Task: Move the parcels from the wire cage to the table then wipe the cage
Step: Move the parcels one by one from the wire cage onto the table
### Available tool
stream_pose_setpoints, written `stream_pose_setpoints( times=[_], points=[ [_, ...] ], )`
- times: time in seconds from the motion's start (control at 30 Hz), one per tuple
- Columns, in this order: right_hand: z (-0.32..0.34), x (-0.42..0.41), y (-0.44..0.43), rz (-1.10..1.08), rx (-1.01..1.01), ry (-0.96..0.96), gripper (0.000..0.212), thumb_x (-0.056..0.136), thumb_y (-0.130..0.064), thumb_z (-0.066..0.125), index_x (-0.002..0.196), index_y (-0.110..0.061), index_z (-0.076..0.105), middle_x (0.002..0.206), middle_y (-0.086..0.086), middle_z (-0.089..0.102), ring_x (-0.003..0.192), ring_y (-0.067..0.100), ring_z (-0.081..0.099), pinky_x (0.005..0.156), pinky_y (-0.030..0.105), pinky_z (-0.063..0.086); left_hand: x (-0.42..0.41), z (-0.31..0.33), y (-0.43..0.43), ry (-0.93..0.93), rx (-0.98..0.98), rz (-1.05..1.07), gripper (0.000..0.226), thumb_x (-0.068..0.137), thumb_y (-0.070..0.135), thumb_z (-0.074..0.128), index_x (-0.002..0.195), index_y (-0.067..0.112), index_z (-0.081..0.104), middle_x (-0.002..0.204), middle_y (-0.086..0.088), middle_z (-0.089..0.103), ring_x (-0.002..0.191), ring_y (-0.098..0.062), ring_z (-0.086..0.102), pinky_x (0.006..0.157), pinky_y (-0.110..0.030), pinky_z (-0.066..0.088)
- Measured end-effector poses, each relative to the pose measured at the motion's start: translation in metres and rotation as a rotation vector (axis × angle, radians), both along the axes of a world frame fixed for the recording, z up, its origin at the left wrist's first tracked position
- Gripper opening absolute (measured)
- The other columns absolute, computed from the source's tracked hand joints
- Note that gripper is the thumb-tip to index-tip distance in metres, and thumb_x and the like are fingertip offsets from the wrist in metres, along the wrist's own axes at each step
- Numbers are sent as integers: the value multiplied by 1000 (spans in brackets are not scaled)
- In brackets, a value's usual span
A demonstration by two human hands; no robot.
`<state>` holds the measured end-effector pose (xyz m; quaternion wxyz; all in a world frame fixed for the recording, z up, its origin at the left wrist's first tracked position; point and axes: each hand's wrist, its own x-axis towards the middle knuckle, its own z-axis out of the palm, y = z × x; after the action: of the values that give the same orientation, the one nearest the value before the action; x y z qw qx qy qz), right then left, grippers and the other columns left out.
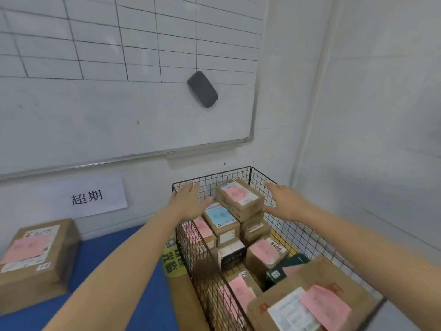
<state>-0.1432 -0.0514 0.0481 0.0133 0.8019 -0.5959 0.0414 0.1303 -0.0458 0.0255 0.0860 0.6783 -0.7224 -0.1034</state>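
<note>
While the wire cage [307, 237] is full of parcels [222, 218], left hand [188, 201] and right hand [284, 201] reach in.
Both are released, fingers straight, each beside the top parcel [239, 199]; a single parcel [35, 256] lies on the table [100, 244].

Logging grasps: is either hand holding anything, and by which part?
Nothing held: left hand and right hand are open, flanking the top parcel.
</note>
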Motion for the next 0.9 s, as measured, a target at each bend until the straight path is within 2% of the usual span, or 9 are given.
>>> stream_pose_setpoints(
  times=[0.23, 0.37, 0.5, 0.7, 0.8, 0.9],
  points=[
    [-21, -38, -42, 137, 16, 6, 77, 90, -41, 60, 150, -12, 21, 150, 10, 37, 136, 26, 38, 112, 42, 33, -51, -12, -12, 34, -40, 83, 75, 97, 57, 34, 154, 17, 6, 161, -5, 3, 148, -21, 2, 120, -46, 5],
    [-32, -51, -66, 286, 1, 28, 73, 89, -40, 60, 148, -13, 26, 145, 8, 44, 130, 25, 43, 108, 42, 37, -77, -23, -9, 73, -28, 203, 76, 97, 56, 35, 154, 15, 6, 161, -6, 4, 148, -22, 5, 120, -46, 7],
    [-44, -62, -74, 403, 30, 0, 72, 89, -36, 60, 148, -17, 25, 135, 5, 51, 121, 21, 48, 102, 36, 41, -97, -37, 6, 65, -6, 272, 73, 98, 52, 37, 154, 16, 6, 161, -6, 6, 148, -23, 7, 120, -46, 10],
    [-50, -73, -80, 473, 54, -35, 75, 89, -37, 62, 150, -18, 23, 140, 3, 48, 122, 18, 49, 101, 34, 44, -111, -49, 18, 100, 69, 328, 78, 95, 53, 43, 153, 18, 4, 161, -5, 4, 148, -23, 4, 119, -48, 10],
    [-52, -81, -75, 494, 91, -69, 75, 90, -33, 62, 151, -19, 22, 140, 5, 49, 118, 19, 53, 95, 31, 47, -118, -47, 20, 112, 91, 320, 80, 95, 53, 44, 154, 16, 5, 161, -5, 5, 148, -24, 7, 120, -45, 11],
    [-63, -88, -67, 495, 119, -84, 65, 89, -33, 63, 145, -19, 33, 135, 3, 54, 113, 15, 55, 91, 27, 50, -129, -54, 26, 170, 122, 297, 83, 91, 60, 44, 154, 21, 7, 161, -1, 10, 146, -24, 14, 118, -49, 17]
  ],
)
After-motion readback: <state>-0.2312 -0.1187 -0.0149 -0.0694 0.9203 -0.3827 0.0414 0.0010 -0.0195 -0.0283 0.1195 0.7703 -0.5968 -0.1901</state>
